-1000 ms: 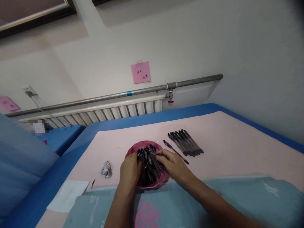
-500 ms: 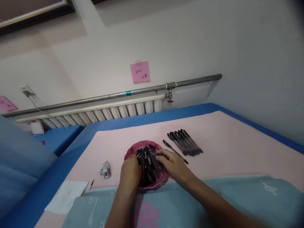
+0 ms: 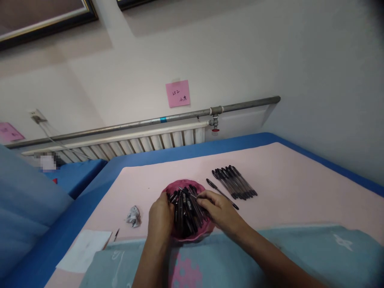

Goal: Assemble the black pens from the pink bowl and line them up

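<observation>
- Pink bowl (image 3: 207, 231), one: scalloped rim, set on the pink cover (image 3: 300, 184), its near edge at the teal cloth (image 3: 312, 237).
- Pens (image 3: 185, 212) in the bowl: many, dark, heaped and overlapping, mostly pointing away from the person; too tangled to count.
- Left hand (image 3: 160, 214), one: at the bowl's left rim, fingers curled in, thumb beside the pens; whether it grips anything cannot be told.
- Right hand (image 3: 217, 210), one: at the bowl's right side, thumb and forefinger narrowed to a pinch on the end of one thin pen (image 3: 192, 195) lying across the heap.
- Single pen (image 3: 222, 194), one: black-capped, lying slantwise on the pink cover, between bowl and row.
- Row of pens (image 3: 235, 182), about eight: side by side, caps to the far end; exact count hidden by closeness.
- Crumpled wrapper (image 3: 133, 217), one: greyish, left of the bowl, well apart.
- White paper (image 3: 84, 250), one: near left corner; one small dark stick (image 3: 117, 234) just beside it.
- Pink notes, two: one (image 3: 178, 94) on the wall above the pipe (image 3: 126, 125), one (image 3: 10, 131) at far left.
- Radiator (image 3: 153, 141), one: white, under the pipe; one red-handled valve (image 3: 215, 130) at its right end.
</observation>
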Available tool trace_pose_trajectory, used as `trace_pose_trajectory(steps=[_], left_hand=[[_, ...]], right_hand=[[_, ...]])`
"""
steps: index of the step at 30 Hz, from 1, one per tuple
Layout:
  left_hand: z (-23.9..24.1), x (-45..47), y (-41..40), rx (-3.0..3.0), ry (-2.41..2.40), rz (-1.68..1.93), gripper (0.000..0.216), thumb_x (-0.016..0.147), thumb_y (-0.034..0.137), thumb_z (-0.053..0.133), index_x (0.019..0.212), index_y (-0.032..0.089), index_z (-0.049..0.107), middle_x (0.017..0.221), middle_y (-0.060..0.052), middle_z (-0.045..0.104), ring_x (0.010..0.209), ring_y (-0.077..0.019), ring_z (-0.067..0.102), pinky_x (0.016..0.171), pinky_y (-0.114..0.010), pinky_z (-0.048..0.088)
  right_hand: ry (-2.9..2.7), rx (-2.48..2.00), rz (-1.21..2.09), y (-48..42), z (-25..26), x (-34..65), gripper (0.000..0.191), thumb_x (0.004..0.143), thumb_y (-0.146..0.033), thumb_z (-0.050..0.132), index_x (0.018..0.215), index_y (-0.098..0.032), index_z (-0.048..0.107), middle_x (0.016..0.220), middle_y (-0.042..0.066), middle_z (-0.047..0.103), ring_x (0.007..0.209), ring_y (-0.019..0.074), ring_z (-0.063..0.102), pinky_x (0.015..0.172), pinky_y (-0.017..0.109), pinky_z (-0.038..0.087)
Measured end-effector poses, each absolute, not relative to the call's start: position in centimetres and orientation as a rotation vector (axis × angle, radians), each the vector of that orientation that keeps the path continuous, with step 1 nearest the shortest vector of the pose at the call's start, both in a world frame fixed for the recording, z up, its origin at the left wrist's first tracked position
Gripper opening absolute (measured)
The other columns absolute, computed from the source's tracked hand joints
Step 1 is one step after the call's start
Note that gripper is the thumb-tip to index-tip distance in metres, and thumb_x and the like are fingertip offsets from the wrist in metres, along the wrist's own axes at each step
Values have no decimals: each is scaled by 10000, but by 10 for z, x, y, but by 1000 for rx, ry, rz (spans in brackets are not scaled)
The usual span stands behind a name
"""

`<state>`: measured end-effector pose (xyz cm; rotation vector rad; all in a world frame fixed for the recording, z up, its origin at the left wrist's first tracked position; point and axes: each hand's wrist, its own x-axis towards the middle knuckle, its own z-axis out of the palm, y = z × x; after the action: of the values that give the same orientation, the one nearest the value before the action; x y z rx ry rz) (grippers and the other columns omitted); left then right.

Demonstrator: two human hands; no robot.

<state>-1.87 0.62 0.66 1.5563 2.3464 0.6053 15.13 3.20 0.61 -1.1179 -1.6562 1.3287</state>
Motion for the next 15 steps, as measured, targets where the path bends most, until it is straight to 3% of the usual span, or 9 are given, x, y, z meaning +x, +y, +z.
trace_pose_trajectory(steps=[6, 15], left_hand=[[17, -34, 4, 813, 1520, 1495, 250, 683, 140, 546, 933, 146, 564, 727, -27, 662, 654, -132, 623, 672, -269, 500], [19, -39, 3, 382, 1159, 1623, 141, 641, 56, 581, 763, 125, 575, 670, -40, 671, 649, -141, 651, 663, -273, 539]], right_hand=[[-1750, -1068, 1271, 25, 16, 153, 156, 759, -299, 472, 750, -189, 582, 667, -22, 551, 646, 127, 498, 595, 232, 388], [-1853, -1025, 1208, 19, 19, 148, 146, 758, -286, 470, 715, -202, 580, 637, -11, 550, 617, 140, 495, 567, 247, 384]])
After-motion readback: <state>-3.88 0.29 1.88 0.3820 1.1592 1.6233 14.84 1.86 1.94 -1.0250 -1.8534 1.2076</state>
